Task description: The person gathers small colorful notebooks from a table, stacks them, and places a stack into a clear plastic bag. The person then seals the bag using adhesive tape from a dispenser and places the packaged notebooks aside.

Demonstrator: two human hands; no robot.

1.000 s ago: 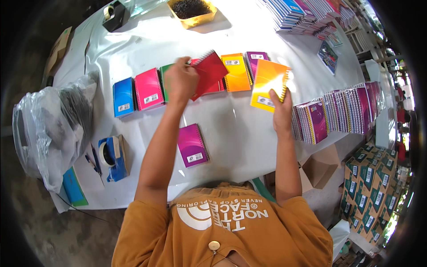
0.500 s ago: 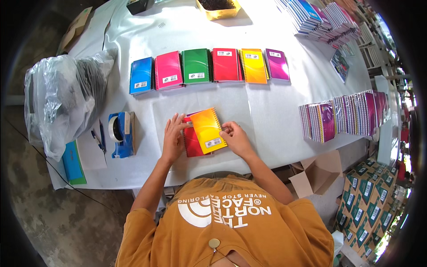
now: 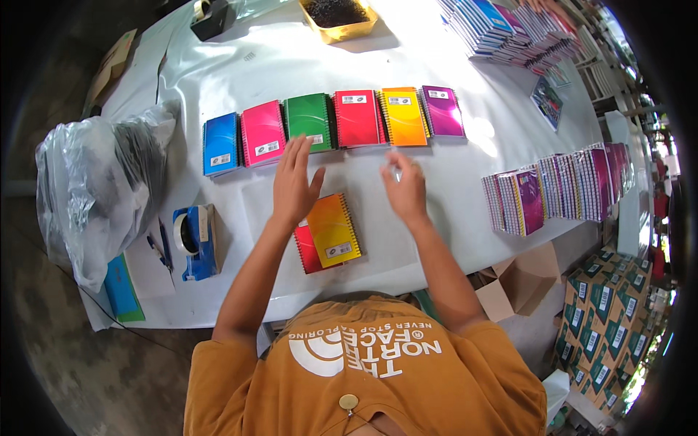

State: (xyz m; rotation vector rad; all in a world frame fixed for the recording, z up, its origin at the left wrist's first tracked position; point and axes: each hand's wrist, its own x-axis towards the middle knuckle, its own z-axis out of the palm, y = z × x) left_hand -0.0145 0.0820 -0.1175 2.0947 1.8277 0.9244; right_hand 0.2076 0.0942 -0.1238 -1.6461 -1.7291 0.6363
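A row of several spiral notebooks lies across the white table (image 3: 451, 196): blue (image 3: 220, 144), pink (image 3: 262, 133), green (image 3: 310, 121), red (image 3: 358, 118), orange (image 3: 404, 115) and purple (image 3: 443, 111). Closer to me a small stack with an orange notebook (image 3: 334, 229) on top of a red one (image 3: 308, 251) rests on the table. My left hand (image 3: 294, 182) hovers open just above and behind that stack, fingers pointing toward the green notebook. My right hand (image 3: 404, 187) is open too, raised between the stack and the row, holding nothing.
A blue tape dispenser (image 3: 193, 240) and a clear plastic bag (image 3: 98, 189) sit at the left. Upright notebooks (image 3: 560, 185) stand at the right, more piles (image 3: 502, 25) at the far right, a yellow tray (image 3: 338, 14) at the back. Cardboard boxes (image 3: 592, 305) stand below the table's right edge.
Both hands have let go of the orange-and-red stack near me and lifted away from it toward the row. The stack stays on the table.
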